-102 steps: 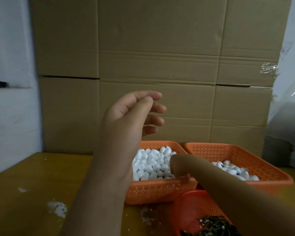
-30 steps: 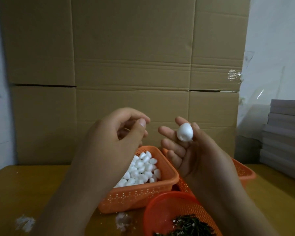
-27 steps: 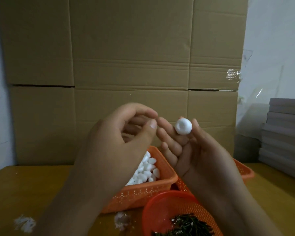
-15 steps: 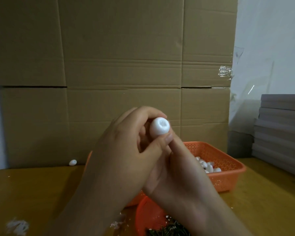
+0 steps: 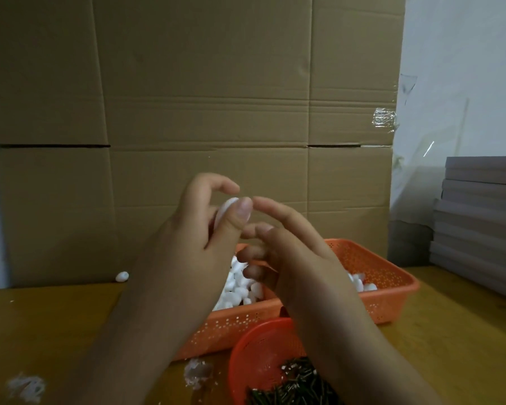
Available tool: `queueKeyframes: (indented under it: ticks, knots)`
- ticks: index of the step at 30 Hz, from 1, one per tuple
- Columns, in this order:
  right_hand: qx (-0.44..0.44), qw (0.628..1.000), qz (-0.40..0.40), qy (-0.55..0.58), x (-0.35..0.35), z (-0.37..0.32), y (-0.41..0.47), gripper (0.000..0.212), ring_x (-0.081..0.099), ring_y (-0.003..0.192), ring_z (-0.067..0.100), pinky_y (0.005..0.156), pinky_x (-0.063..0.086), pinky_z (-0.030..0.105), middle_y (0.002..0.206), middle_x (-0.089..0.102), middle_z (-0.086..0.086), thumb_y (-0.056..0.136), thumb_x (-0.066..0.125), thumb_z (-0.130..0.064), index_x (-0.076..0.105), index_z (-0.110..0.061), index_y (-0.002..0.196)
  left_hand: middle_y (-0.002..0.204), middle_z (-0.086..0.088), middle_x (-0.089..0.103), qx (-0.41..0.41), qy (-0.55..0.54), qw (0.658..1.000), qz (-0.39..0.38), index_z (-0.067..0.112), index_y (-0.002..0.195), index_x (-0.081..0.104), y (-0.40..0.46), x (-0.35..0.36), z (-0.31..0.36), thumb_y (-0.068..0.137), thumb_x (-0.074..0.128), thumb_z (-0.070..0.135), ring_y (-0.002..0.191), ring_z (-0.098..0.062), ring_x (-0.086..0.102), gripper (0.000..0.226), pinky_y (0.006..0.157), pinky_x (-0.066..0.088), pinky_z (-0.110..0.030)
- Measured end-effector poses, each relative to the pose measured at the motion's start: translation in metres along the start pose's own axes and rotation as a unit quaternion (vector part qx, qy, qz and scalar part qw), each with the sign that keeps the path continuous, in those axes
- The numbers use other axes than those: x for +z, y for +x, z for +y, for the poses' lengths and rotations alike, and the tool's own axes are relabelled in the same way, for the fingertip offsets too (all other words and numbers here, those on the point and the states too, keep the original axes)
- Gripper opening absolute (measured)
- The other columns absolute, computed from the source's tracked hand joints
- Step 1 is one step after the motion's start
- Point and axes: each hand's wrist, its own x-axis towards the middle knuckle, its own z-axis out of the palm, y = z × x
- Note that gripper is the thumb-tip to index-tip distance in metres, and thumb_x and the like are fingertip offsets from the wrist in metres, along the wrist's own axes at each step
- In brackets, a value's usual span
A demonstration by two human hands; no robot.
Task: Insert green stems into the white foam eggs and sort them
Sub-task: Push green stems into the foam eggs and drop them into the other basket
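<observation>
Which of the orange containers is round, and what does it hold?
The round one is the small orange bowl nearest the camera, holding dark green stems. The two orange baskets behind it are rectangular and hold white foam eggs.

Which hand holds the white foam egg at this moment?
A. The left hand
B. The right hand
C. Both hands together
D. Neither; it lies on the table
A. The left hand pinches the foam egg between thumb and fingers, while the right hand is beside it with loose fingers.
</observation>
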Motion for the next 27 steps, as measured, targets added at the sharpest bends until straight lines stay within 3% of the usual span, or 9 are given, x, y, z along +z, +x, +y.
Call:
queueKeyframes:
  ticks: [4, 9, 12, 15, 17, 18, 22, 24, 27]
  knots:
    - [-0.069, 0.984, -0.015, -0.163, -0.002, -0.006, -0.001, 0.025, 0.062, 0.080, 0.006, 0.076, 0.053, 0.024, 0.088, 0.065, -0.008, 0.093, 0.060, -0.005, 0.064, -0.012, 0.117, 0.048, 0.006, 0.055, -0.055, -0.116, 0.992, -0.007, 0.037, 0.098, 0.059, -0.001, -0.002, 0.008, 0.082, 0.036, 0.059, 0.040, -0.001, 0.048, 0.036, 0.044, 0.044, -0.015]
    - [-0.099, 0.953, -0.022, -0.285, -0.006, -0.008, -0.005, 0.040, 0.057, 0.099, -0.006, 0.093, 0.049, 0.022, 0.112, 0.063, -0.009, 0.085, 0.070, -0.003, 0.061, -0.014, 0.122, 0.053, -0.009, 0.059, -0.118, -0.176, 0.975, -0.061, 0.040, 0.103, 0.065, -0.003, 0.001, 0.012, 0.089, 0.038, 0.053, 0.044, -0.016, 0.057, 0.034, 0.048, 0.050, -0.020]
    - [-0.115, 0.925, -0.001, -0.362, -0.008, -0.010, -0.005, 0.040, 0.052, 0.099, -0.005, 0.092, 0.046, 0.018, 0.116, 0.059, -0.004, 0.082, 0.074, -0.005, 0.063, -0.010, 0.119, 0.060, -0.010, 0.066, -0.136, -0.202, 0.966, -0.081, 0.043, 0.100, 0.068, -0.003, 0.000, 0.012, 0.086, 0.041, 0.055, 0.050, -0.022, 0.065, 0.033, 0.049, 0.053, -0.022]
    - [-0.106, 0.933, 0.049, -0.339, -0.007, -0.014, -0.008, 0.023, 0.062, 0.084, 0.004, 0.077, 0.053, 0.023, 0.093, 0.067, -0.007, 0.081, 0.074, -0.035, 0.070, -0.022, 0.099, 0.059, -0.004, 0.066, -0.087, -0.154, 0.981, -0.080, 0.046, 0.102, 0.066, -0.003, 0.000, 0.008, 0.087, 0.039, 0.060, 0.056, -0.012, 0.066, 0.034, 0.055, 0.051, -0.017]
    - [-0.082, 0.936, 0.093, -0.328, -0.009, -0.016, -0.009, 0.033, 0.065, 0.075, 0.014, 0.067, 0.053, 0.029, 0.080, 0.069, 0.001, 0.078, 0.065, -0.056, 0.072, -0.025, 0.087, 0.077, 0.009, 0.071, -0.027, -0.111, 0.993, -0.042, 0.047, 0.101, 0.066, 0.000, -0.001, 0.002, 0.095, 0.046, 0.055, 0.070, -0.004, 0.067, 0.023, 0.062, 0.051, -0.020]
    - [-0.065, 0.941, 0.107, -0.313, -0.011, -0.018, -0.009, 0.040, 0.064, 0.071, 0.018, 0.064, 0.053, 0.030, 0.076, 0.068, 0.003, 0.077, 0.061, -0.059, 0.072, -0.022, 0.085, 0.087, 0.014, 0.071, -0.004, -0.100, 0.994, -0.033, 0.049, 0.101, 0.066, 0.002, -0.003, 0.001, 0.094, 0.051, 0.049, 0.081, -0.002, 0.067, 0.017, 0.067, 0.051, -0.022]
    - [0.010, 0.970, 0.098, -0.221, -0.012, -0.023, -0.006, 0.064, 0.057, 0.061, 0.014, 0.060, 0.048, 0.026, 0.066, 0.061, 0.003, 0.073, 0.055, -0.063, 0.067, -0.001, 0.083, 0.111, 0.025, 0.060, 0.074, -0.030, 0.995, -0.066, 0.051, 0.106, 0.064, 0.002, -0.007, 0.006, 0.080, 0.060, 0.028, 0.109, 0.000, 0.057, 0.035, 0.079, 0.051, -0.016]
    - [0.024, 0.969, 0.080, -0.232, -0.011, -0.023, -0.007, 0.069, 0.054, 0.058, 0.015, 0.059, 0.046, 0.027, 0.062, 0.057, 0.005, 0.070, 0.049, -0.063, 0.062, 0.005, 0.077, 0.113, 0.028, 0.059, 0.078, -0.021, 0.993, -0.091, 0.052, 0.110, 0.062, 0.000, -0.004, 0.009, 0.078, 0.063, 0.030, 0.109, 0.001, 0.058, 0.039, 0.080, 0.053, -0.018]
    - [0.024, 0.968, 0.064, -0.242, -0.009, -0.022, -0.008, 0.061, 0.052, 0.053, 0.013, 0.054, 0.045, 0.021, 0.057, 0.055, 0.003, 0.076, 0.044, -0.062, 0.061, -0.006, 0.062, 0.101, 0.025, 0.066, 0.049, -0.026, 0.994, -0.097, 0.057, 0.111, 0.059, -0.001, 0.000, 0.009, 0.077, 0.063, 0.039, 0.096, -0.001, 0.065, 0.039, 0.080, 0.055, -0.027]
